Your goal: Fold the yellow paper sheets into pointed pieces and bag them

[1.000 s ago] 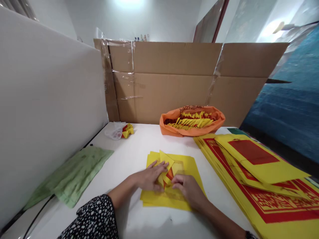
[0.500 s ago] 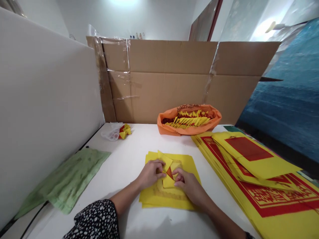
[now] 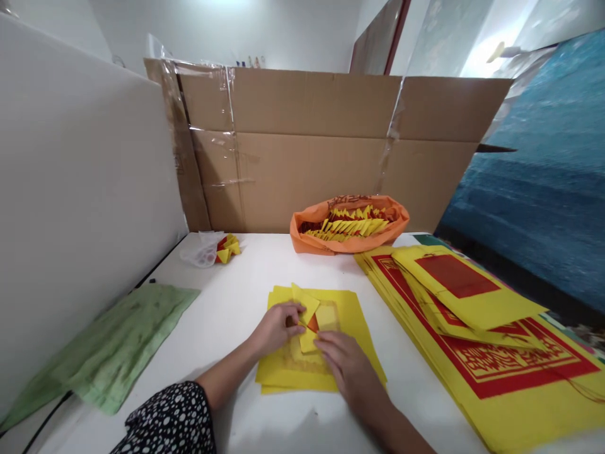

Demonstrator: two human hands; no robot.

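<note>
A small piece of folded yellow paper (image 3: pixel 305 304), with an orange-red patch showing in its middle, lies over a stack of yellow paper sheets (image 3: pixel 362 369). Thumb and fingers of my left hand (image 3: pixel 280 326) are closed in a pinch on its left side. My right hand (image 3: pixel 347 364) grips its lower right edge, the fingers held together and fairly straight; the thumb is hidden beneath them. A pale gold square shows on the top sheet, partly covered by the folded paper and my hands.
An orange bag (image 3: pixel 302 243) full of folded yellow-and-red pieces stands at the back. Large yellow sheets with red print (image 3: pixel 439 372) are piled at right. A green cloth (image 3: pixel 118 340) and a clear plastic bag (image 3: pixel 201 251) lie at left. A cardboard panel (image 3: pixel 302 170) borders the table.
My right hand has gone from a bent-finger pinch to straighter fingers at the folded paper's lower right edge. My left hand keeps its pinch. The whole view has shifted slightly.
</note>
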